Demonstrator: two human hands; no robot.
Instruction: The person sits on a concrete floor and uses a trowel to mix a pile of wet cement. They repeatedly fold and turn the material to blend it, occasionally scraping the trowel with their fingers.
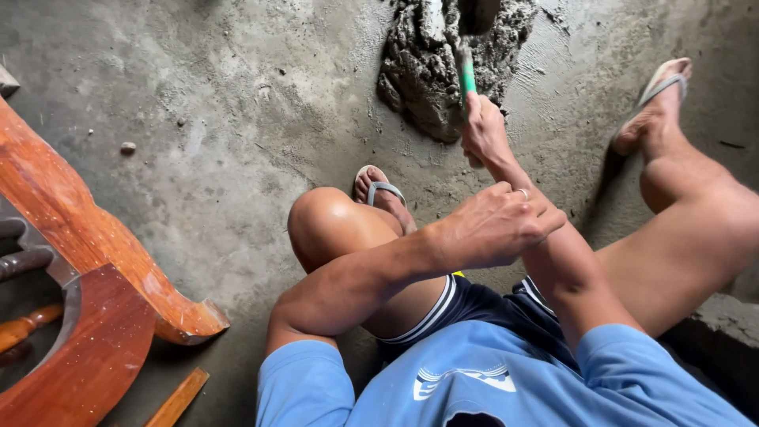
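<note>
Trowel (466, 47), likely heavy with stiff wet mortar (427, 71), is best gripped at its green handle, where the right hand (484, 126) clenches it; left hand (494, 225) rests loosely curled, holding nothing.

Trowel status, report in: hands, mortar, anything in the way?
Right hand shut on green-handled trowel. Left hand resting on right forearm. Blade in wet mortar pile. Nothing blocking.

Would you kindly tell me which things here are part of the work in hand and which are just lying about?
In use:
- right hand gripping the trowel
- mortar pile
- left hand resting on the right forearm

Lying about:
- wooden chair
- wood strip
- pebble
</note>
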